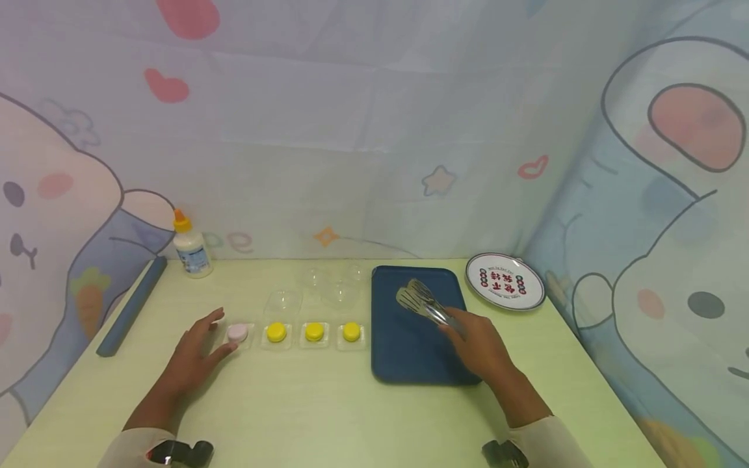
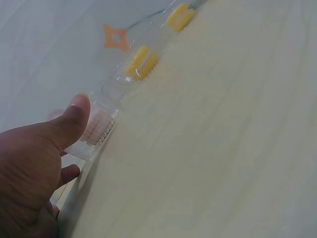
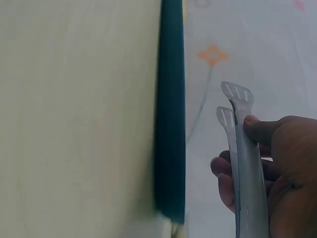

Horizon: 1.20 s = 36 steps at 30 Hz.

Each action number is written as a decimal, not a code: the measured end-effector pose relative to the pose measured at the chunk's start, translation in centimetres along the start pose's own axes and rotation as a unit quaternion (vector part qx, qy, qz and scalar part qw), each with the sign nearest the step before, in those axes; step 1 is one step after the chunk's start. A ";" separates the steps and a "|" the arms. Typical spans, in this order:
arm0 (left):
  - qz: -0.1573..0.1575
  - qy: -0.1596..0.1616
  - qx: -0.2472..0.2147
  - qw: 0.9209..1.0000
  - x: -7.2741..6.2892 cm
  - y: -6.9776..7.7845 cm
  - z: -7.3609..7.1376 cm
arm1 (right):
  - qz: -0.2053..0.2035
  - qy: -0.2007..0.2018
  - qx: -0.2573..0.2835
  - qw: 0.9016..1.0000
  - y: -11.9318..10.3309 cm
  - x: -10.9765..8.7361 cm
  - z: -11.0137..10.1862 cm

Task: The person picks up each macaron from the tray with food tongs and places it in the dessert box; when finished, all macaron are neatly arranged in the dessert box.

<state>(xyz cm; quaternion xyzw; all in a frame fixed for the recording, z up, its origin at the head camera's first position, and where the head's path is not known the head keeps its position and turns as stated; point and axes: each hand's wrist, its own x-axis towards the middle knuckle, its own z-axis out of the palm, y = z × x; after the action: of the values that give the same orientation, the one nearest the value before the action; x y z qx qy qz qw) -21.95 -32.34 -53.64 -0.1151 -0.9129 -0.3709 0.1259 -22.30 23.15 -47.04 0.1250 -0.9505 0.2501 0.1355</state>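
My left hand (image 1: pixel 191 356) is beside a pink macaron (image 1: pixel 237 333) sitting in a small clear plastic box at the left end of a row. Its thumb and fingers are spread apart at the box's left side, and in the left wrist view the thumb (image 2: pixel 78 114) overlaps the clear box (image 2: pixel 99 128). To the right stand yellow macarons (image 1: pixel 276 332) in similar boxes. My right hand (image 1: pixel 481 343) grips metal tongs (image 1: pixel 435 311) by the handles, their slotted ends slightly parted over a blue tray (image 1: pixel 404 361). Nothing is between those ends.
Clear plastic lids (image 1: pixel 339 294) lie behind the macarons. A glue bottle (image 1: pixel 193 253) with an orange tip stands back left, near a long blue-grey bar (image 1: pixel 132 309). A white plate (image 1: pixel 505 281) with red lettering sits at the back right. A printed cloth backdrop (image 1: pixel 351 130) rises behind the table.
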 end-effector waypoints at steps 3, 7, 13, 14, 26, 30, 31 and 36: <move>-0.001 -0.004 0.000 1.000 -0.1 0.1 0.0 | 0.027 0.005 0.000 1.000 1.5 -0.9 -0.7; 0.004 0.001 0.004 1.000 0.0 0.3 -0.1 | 0.046 0.025 -0.003 0.999 3.2 -1.6 -1.6; 0.001 0.000 -0.006 1.000 0.2 0.1 0.2 | 0.065 0.069 -0.018 0.995 5.5 -2.4 -2.9; 0.000 -0.001 -0.006 1.000 0.2 0.1 0.2 | 0.068 0.074 -0.021 0.995 5.9 -2.6 -3.0; 0.000 0.001 0.004 1.000 0.0 -0.3 0.1 | 0.136 0.075 -0.034 0.987 9.8 -3.7 -3.8; -0.004 -0.003 0.005 1.000 0.1 -0.4 0.2 | 0.146 0.074 -0.030 0.986 10.6 -3.8 -3.6; -0.004 -0.003 0.005 1.000 0.1 -0.4 0.2 | 0.147 0.072 -0.029 0.986 10.8 -3.8 -3.6; -0.004 -0.005 0.006 1.000 0.2 -0.4 0.2 | 0.159 0.049 -0.034 0.986 11.3 -3.8 -3.4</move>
<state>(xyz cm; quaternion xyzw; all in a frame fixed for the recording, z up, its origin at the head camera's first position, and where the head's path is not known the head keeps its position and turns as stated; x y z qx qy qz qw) -22.33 -32.49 -53.96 -0.1128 -0.9160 -0.3657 0.1206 -21.54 35.07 -50.44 -0.0446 -0.9584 0.2422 0.1445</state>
